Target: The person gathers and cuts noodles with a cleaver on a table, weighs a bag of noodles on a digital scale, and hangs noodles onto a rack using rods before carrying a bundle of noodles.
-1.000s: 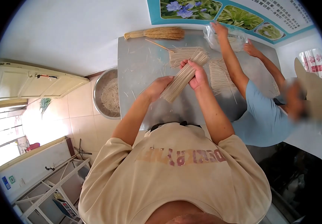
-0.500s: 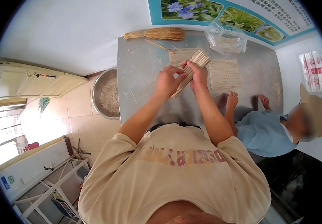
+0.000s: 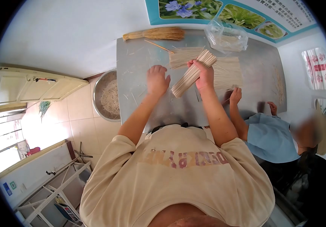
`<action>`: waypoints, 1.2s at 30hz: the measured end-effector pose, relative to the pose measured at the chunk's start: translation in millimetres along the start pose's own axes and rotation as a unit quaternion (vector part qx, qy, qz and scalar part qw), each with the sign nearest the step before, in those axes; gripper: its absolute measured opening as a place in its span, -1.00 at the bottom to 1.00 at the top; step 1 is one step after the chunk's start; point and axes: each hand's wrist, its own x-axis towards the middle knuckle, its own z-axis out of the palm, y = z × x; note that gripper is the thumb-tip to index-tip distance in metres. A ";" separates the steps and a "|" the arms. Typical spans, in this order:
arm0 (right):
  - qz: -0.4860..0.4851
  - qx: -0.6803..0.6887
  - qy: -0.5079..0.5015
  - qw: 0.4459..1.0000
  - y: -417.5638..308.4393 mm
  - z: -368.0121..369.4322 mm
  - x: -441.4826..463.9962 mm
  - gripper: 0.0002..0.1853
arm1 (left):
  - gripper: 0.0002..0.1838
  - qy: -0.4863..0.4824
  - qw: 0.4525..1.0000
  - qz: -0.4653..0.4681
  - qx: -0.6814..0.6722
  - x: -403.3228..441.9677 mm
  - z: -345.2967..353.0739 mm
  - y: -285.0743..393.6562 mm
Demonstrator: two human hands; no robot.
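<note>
The right hand (image 3: 205,77) is closed around a thick bundle (image 3: 184,82) of thin, straight, pale strands, gripping it nearer the upper end. The bundle slants above the worktop (image 3: 260,72), its lower end pointing down and to the left, toward the wearer, and its upper end up and to the right.

The left hand (image 3: 157,80) is apart from the bundle, just left of its lower end. It is partly open, back upward, with the fingers together and lightly bent and the thumb held away from them; whether it touches the worktop is hard to tell.

Beyond the right hand, one flat layer of strands (image 3: 178,60) lies partly behind the bundle, and a second layer (image 3: 229,70) lies to its right. A co-worker's near hand (image 3: 235,95) is bent at the lower edge of that second layer; its exact grip cannot be made out. The co-worker's other hand (image 3: 272,108) is farther right, partly curled, near the worktop's edge.

Toward the wall sit a clear plastic bag (image 3: 223,38) with strands inside, a straw brush (image 3: 157,34) and a thin stick (image 3: 158,46). Left of the worktop, a metal basin (image 3: 96,96) holds a heap of broken strands (image 3: 110,97).
</note>
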 end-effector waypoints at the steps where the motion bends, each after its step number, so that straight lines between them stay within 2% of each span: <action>1: 0.000 0.000 0.001 1.000 -3.5 -7.8 5.3 -0.83 | -0.73 -0.001 1.000 0.000 -0.001 2.4 -2.3 6.0; 2: 0.060 0.017 -0.032 0.998 -5.4 -15.6 11.2 -0.80 | -0.65 -0.140 0.973 -0.125 -0.133 7.1 -5.6 15.5; 3: 0.120 0.034 -0.064 0.990 -4.2 -21.7 14.4 -0.77 | -0.58 -0.272 0.894 -0.244 -0.258 9.0 -7.8 22.2; 4: 0.122 0.034 -0.061 0.990 2.3 -28.5 15.7 -0.77 | -0.51 -0.330 0.770 -0.264 -0.479 7.8 -1.3 20.6; 5: 0.159 0.070 -0.079 0.982 8.8 -34.0 17.3 -0.71 | -0.51 -0.331 0.768 -0.265 -0.480 10.1 -9.9 28.3; 6: 0.194 0.108 -0.096 0.970 13.0 -40.3 19.7 -0.64 | -0.51 -0.418 0.638 -0.294 -0.575 11.8 -19.6 36.5; 7: 0.192 0.110 -0.092 0.971 11.6 -39.0 16.4 -0.64 | -0.51 -0.493 0.486 -0.314 -0.650 12.7 -25.8 43.1; 8: 0.211 0.168 -0.123 0.955 12.0 -37.6 11.2 -0.55 | -0.51 -0.498 0.485 -0.312 -0.648 10.4 -22.4 44.1; 10: 0.220 0.232 -0.180 0.930 15.8 -39.2 1.5 -0.33 | -0.50 -0.478 0.574 -0.328 -0.578 3.3 -11.4 43.9; 14: 0.215 0.256 -0.191 0.923 24.4 -43.8 -5.6 -0.26 | -0.48 -0.473 0.567 -0.381 -0.556 -9.1 -2.0 36.3; 16: 0.223 0.286 -0.192 0.912 25.5 -44.7 -6.7 -0.20 | -0.48 -0.471 0.473 -0.425 -0.611 -10.2 -4.1 29.3; 17: 0.218 0.291 -0.190 0.912 26.9 -44.7 -4.3 -0.20 | -0.48 -0.476 0.474 -0.424 -0.607 -9.0 -6.4 27.7; 19: 0.196 0.290 -0.215 0.912 29.2 -45.5 -0.6 -0.19 | -0.50 -0.445 0.426 -0.452 -0.645 -8.5 -12.1 26.8; 23: 0.193 0.299 -0.213 0.910 29.3 -46.9 5.3 -0.22 | -0.50 -0.448 0.414 -0.454 -0.649 -3.2 -11.6 21.1; 25: 0.199 0.299 -0.172 0.917 28.0 -47.2 6.5 -0.32 | -0.51 -0.457 0.441 -0.435 -0.638 -0.1 -11.4 20.5; 29: 0.192 0.327 -0.155 0.912 28.0 -47.7 8.0 -0.37 | -0.50 -0.468 0.446 -0.426 -0.633 4.0 -6.3 17.3; 31: 0.184 0.310 -0.116 0.925 28.8 -46.4 7.8 -0.40 | -0.54 -0.492 0.400 -0.399 -0.663 7.5 -7.0 24.6; 32: 0.183 0.311 -0.117 0.925 36.4 -49.2 12.9 -0.40 | -0.54 -0.493 0.401 -0.398 -0.662 8.4 -6.0 33.0; 34: 0.157 0.291 -0.050 0.943 48.1 -44.7 19.9 -0.40 | -0.59 -0.492 0.619 -0.316 -0.523 6.7 -2.6 50.3; 35: 0.157 0.291 -0.049 0.942 48.8 -41.5 19.2 -0.40 | -0.59 -0.493 0.619 -0.316 -0.523 5.5 -1.1 52.1; 36: 0.134 0.246 -0.025 0.960 48.4 -38.8 19.3 -0.37 | -0.61 -0.480 0.659 -0.292 -0.499 4.7 0.8 53.3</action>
